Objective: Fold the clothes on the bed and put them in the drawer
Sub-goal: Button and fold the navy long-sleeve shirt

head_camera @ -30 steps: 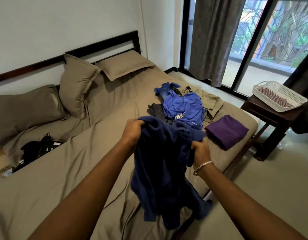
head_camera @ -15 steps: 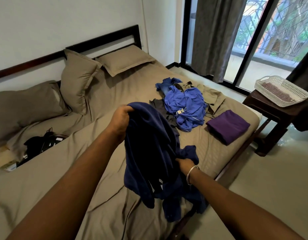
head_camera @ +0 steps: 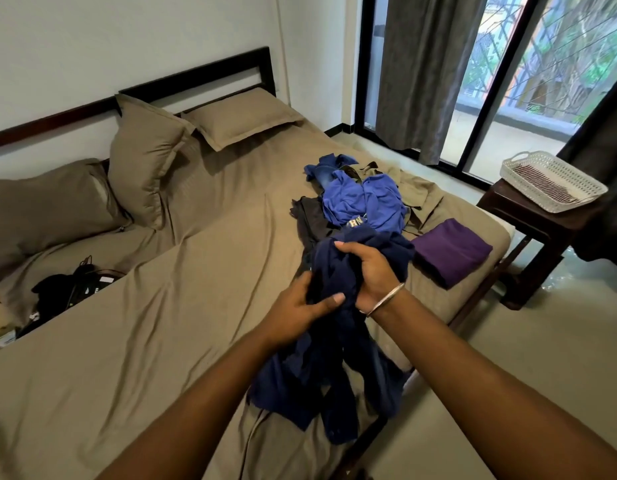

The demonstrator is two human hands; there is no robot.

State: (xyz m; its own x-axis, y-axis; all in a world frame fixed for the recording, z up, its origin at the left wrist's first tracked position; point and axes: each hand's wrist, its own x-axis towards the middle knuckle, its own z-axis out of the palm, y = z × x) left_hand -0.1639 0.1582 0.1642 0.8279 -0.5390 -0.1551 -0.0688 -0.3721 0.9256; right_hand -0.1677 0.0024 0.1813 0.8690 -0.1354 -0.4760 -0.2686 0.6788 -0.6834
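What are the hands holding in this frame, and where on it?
Both hands grip the navy garment. The left hand and right hand clutch its bunched upper part close together; the rest hangs down onto the bed. Which part of the garment that is cannot be told.

navy garment [head_camera: 338,368] | purple folded cloth [head_camera: 451,251] | blue shirt [head_camera: 366,202] | taupe bed sheet [head_camera: 161,323] | white basket [head_camera: 556,181]
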